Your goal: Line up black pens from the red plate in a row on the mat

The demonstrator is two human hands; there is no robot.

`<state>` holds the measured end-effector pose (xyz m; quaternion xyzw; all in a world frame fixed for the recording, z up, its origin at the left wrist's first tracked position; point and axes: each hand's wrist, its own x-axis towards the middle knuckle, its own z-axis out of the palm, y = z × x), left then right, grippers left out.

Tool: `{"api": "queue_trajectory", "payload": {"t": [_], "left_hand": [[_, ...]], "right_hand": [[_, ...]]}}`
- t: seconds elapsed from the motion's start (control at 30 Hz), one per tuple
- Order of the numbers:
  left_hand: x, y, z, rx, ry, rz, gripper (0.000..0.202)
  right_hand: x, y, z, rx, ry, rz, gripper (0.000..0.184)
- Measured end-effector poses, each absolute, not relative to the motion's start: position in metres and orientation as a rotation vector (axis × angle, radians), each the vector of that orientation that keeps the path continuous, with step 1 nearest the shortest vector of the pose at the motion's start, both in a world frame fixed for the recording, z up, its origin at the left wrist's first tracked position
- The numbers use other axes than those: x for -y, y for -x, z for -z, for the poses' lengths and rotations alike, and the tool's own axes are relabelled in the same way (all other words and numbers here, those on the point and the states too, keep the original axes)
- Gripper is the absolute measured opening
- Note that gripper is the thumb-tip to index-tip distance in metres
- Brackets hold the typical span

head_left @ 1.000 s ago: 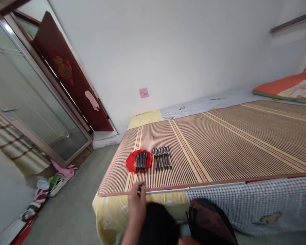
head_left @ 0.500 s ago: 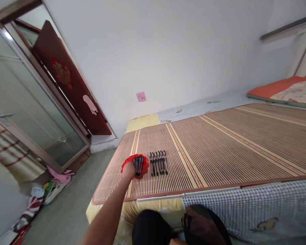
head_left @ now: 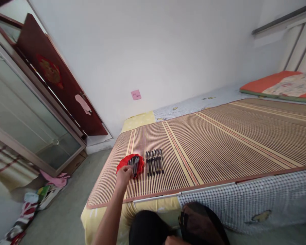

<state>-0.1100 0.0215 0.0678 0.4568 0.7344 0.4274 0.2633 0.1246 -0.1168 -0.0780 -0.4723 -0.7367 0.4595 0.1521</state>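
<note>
My left hand reaches over the near left side of a red scalloped tray. Its fingers are closed in a pinch on a dark pen, which slants up and right from the fingertips. Several black pens lie bunched in the tray, partly behind the hand. Just right of the tray, several clear-barrelled pens with black ends lie side by side in a neat row on the striped mat. Of my right hand only a small part shows at the bottom edge, by my knees; its fingers are hidden.
The striped mat covers a bed against a white wall. A folded orange and floral quilt lies at the far right. Left of the bed are a glass-panelled door, a dark red door, and clothes on the floor.
My left hand has drawn back slightly from the tray, and a slanted pen now shows at its fingertips. The whole view has shifted a little; the row of pens looks the same.
</note>
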Motion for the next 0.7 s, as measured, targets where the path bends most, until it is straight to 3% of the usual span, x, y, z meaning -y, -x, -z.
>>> {"api": "queue_trajectory", "payload": {"t": [0.17, 0.33, 0.47, 0.7], "left_hand": [[0.064, 0.047, -0.048, -1.527, -1.060, -1.340, 0.045], [0.115, 0.006, -0.040, -0.983, -0.570, -1.419, 0.036], [0.134, -0.005, -0.025, -0.984, -0.589, -1.297, 0.036], [0.156, -0.021, 0.015, -0.989, -0.645, -1.109, 0.048]], "right_hand": [[0.117, -0.120, 0.079, 2.041, 1.220, -1.449, 0.030], [0.112, -0.123, 0.067, 1.923, 1.102, -1.482, 0.033], [0.099, -0.138, 0.049, 1.455, 0.978, -1.406, 0.053], [0.087, -0.153, 0.040, 1.158, 0.892, -1.530, 0.056]]}}
